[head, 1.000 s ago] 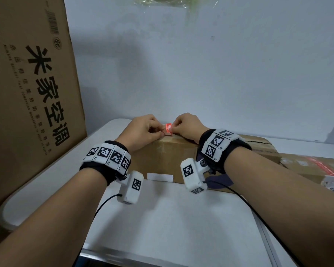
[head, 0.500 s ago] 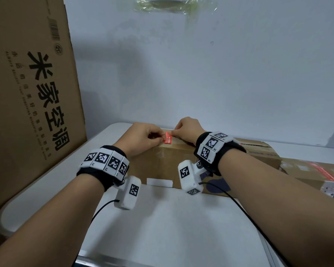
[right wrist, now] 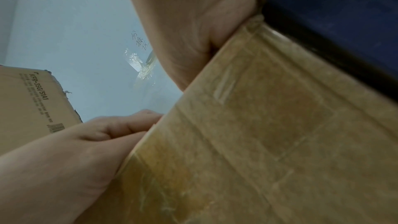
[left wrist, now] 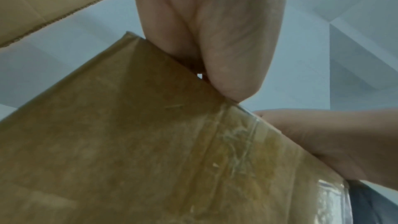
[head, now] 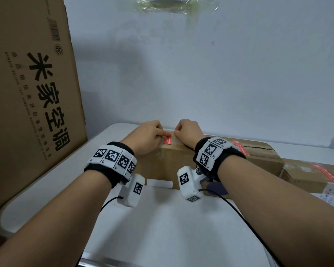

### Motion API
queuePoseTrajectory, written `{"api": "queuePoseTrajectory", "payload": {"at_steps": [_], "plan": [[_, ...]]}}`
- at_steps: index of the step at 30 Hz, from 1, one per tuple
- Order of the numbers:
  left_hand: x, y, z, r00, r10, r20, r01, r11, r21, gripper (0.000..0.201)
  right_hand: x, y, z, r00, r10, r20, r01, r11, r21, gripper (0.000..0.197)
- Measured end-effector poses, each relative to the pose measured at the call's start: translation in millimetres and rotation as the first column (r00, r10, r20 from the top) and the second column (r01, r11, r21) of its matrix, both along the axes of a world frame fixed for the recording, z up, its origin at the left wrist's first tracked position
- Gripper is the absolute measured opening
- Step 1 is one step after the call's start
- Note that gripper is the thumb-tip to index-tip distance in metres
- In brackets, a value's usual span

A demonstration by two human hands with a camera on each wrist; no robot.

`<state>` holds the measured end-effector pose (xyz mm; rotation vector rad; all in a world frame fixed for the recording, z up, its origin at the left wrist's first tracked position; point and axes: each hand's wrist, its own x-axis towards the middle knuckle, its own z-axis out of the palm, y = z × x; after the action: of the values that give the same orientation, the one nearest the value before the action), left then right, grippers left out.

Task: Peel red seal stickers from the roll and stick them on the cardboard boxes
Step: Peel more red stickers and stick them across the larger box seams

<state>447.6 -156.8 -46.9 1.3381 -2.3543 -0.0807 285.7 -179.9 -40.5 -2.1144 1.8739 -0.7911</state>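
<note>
A small red seal sticker (head: 167, 140) lies flat on top of the brown cardboard box (head: 162, 164), close to its front edge. My left hand (head: 148, 135) rests on the box with one straight digit pressing the sticker's far end. The other fingers are tucked in. In the left wrist view that digit (left wrist: 232, 89) bears down on the box's top edge (left wrist: 129, 125). My right hand (head: 187, 132) sits just right of the sticker with curled fingers, and a strip of bare cardboard shows between them. The sticker roll is not in view.
Another red sticker (head: 239, 148) is on the same box further right. A second box (head: 307, 176) with a red strip lies at the right. A tall printed carton (head: 31, 93) stands at the left. The white table (head: 162, 228) runs toward me, and a wall is close behind.
The sticker was pinched upright between both hands. It now lies flat on the box top. My right hand has let go and drawn slightly right, and my left digit presses the sticker down.
</note>
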Motion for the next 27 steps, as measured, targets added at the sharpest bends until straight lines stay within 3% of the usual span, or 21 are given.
{"api": "queuePoseTrajectory", "payload": {"at_steps": [8, 12, 20, 23, 27], "plan": [[-9, -8, 6, 0.988, 0.089, 0.125, -0.102, 0.989, 0.105, 0.043, -1, -2, -2, 1.000, 0.004, 0.005, -0.004, 1.000, 0.007, 0.024], [-8, -7, 6, 0.989, 0.102, 0.112, -0.116, 0.985, 0.124, 0.044, 0, -3, -2, 1.000, -0.001, 0.001, 0.001, 1.000, 0.019, 0.024], [2, 0, -3, 0.992, 0.112, -0.060, -0.112, 0.994, 0.005, 0.033, 2, 0, -1, 0.998, -0.006, -0.067, 0.007, 1.000, 0.017, 0.027], [6, 6, -8, 0.984, 0.136, -0.116, -0.142, 0.989, -0.047, 0.030, 1, 6, 3, 0.990, 0.043, -0.137, -0.042, 0.999, 0.012, 0.029], [3, 8, -11, 0.976, 0.161, -0.144, -0.171, 0.983, -0.062, 0.031, -10, 22, 9, 0.984, 0.127, -0.122, -0.132, 0.991, -0.031, 0.032]]}}
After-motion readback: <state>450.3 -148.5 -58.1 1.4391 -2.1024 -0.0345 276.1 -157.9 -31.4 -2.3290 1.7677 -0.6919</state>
